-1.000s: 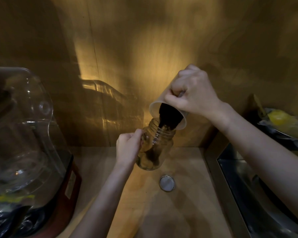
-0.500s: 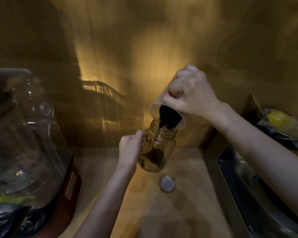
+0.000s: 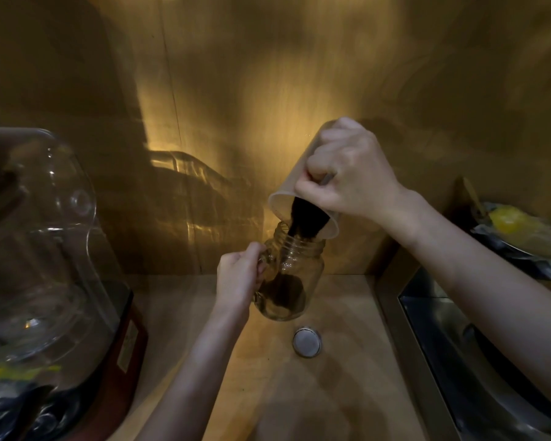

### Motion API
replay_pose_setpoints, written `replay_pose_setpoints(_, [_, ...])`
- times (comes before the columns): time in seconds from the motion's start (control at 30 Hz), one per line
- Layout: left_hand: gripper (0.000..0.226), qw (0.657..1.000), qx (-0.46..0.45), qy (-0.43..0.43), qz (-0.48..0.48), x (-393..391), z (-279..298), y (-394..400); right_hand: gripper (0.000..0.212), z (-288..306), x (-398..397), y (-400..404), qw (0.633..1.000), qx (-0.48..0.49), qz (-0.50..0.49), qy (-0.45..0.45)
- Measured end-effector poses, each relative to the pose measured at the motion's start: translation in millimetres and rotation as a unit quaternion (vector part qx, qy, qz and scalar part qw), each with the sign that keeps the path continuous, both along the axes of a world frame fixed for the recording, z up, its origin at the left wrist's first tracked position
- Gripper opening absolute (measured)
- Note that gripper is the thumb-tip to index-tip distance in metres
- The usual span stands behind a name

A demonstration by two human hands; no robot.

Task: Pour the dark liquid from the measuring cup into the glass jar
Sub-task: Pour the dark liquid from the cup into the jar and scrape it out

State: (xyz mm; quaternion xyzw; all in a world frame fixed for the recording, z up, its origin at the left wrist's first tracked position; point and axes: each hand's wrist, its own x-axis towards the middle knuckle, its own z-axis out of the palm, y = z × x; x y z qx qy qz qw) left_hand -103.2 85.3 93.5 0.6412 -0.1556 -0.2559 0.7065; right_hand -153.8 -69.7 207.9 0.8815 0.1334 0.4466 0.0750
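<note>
My right hand (image 3: 347,173) grips a translucent measuring cup (image 3: 287,202), tipped steeply with its mouth down over the glass jar (image 3: 303,265). Dark liquid (image 3: 306,218) runs from the cup's rim into the jar's open mouth and pools dark at the jar's bottom (image 3: 283,292). The jar stands on the wooden counter (image 3: 331,393). My left hand (image 3: 239,275) is closed on the jar's handle at its left side, steadying it.
A round metal lid (image 3: 306,341) lies on the counter just in front of the jar. A large blender with a clear cover (image 3: 45,249) and red base fills the left. A steel sink (image 3: 477,361) is at right, with a dish holding something yellow (image 3: 509,221) behind it.
The cup has tipped a little steeper and more dark liquid has gathered in the jar. Both hands stay in nearly the same place.
</note>
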Motion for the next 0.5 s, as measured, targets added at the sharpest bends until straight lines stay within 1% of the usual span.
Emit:
replay_pose_setpoints(0.27, [0.042, 1.0, 0.005, 0.011, -0.002, -0.8, 3.4, 1.5, 0.033, 3.2, -1.1, 0.4, 1.0, -0.014, 0.002, 0.005])
replay_pose_setpoints(0.5, [0.041, 1.0, -0.001, 0.026, -0.007, -3.1, 4.4, 3.3, 0.035, 3.7, -0.2, 2.6, 1.0, -0.023, 0.013, -0.013])
